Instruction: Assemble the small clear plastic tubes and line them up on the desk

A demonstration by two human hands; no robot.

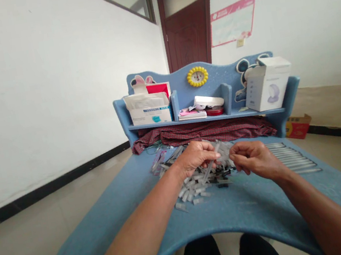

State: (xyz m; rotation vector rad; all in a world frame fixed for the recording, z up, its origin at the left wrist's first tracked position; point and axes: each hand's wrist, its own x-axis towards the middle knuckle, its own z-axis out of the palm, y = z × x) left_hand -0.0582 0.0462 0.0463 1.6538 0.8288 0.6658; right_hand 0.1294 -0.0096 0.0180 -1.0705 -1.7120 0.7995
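My left hand (pixel 196 158) is closed in a pinch on a thin clear plastic tube (pixel 210 165) that slants down toward the desk. My right hand (pixel 253 158) is curled beside it, fingertips pinched at the tube's upper end; what it holds is too small to name. Both hands hover over a heap of small clear plastic tubes and caps (pixel 193 188) in the middle of the blue desk (pixel 235 212). A neat row of finished clear tubes (pixel 292 158) lies to the right of my right hand.
A red checked cloth (pixel 203 133) lies along the back of the desk under a blue shelf (pixel 207 117). The shelf holds a box of papers (pixel 149 107), a white carton (pixel 266 86), a red tin and a yellow clock (pixel 197 76). A cardboard box (pixel 298 126) sits on the floor at right.
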